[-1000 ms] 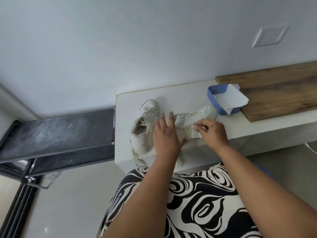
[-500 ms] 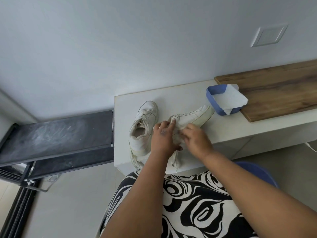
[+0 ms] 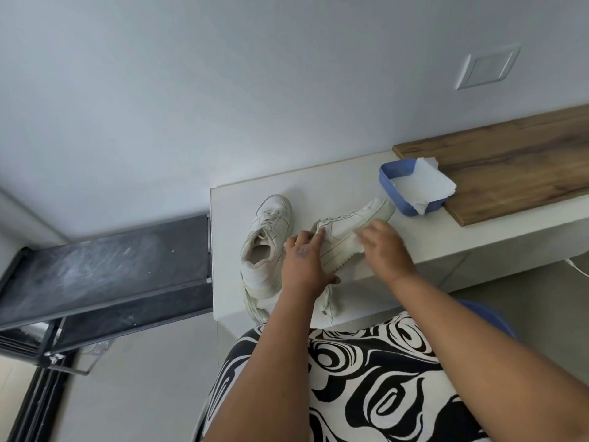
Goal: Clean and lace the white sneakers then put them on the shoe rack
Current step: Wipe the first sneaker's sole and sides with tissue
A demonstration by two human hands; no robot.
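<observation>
Two white sneakers are on a white counter (image 3: 318, 186). The left sneaker (image 3: 267, 237) stands upright with its opening facing me. The other sneaker (image 3: 347, 224) is tipped on its side, toe toward the right. My left hand (image 3: 304, 263) grips its heel end, fingers at the collar and thumb under the sole. My right hand (image 3: 384, 247) is blurred and holds a white tissue (image 3: 356, 248) against the sneaker's side. Loose lace ends (image 3: 328, 307) hang over the counter's front edge.
A black shoe rack (image 3: 111, 260) stands lower, to the left of the counter. A blue tray (image 3: 390, 183) with white tissue sits at the right, against a wooden board (image 3: 510, 161). A blue seat (image 3: 487, 314) shows beside my patterned lap.
My left hand went from lying flat on the sneaker to gripping its heel. My right hand moved in from the toe side and now slides along the sneaker's side.
</observation>
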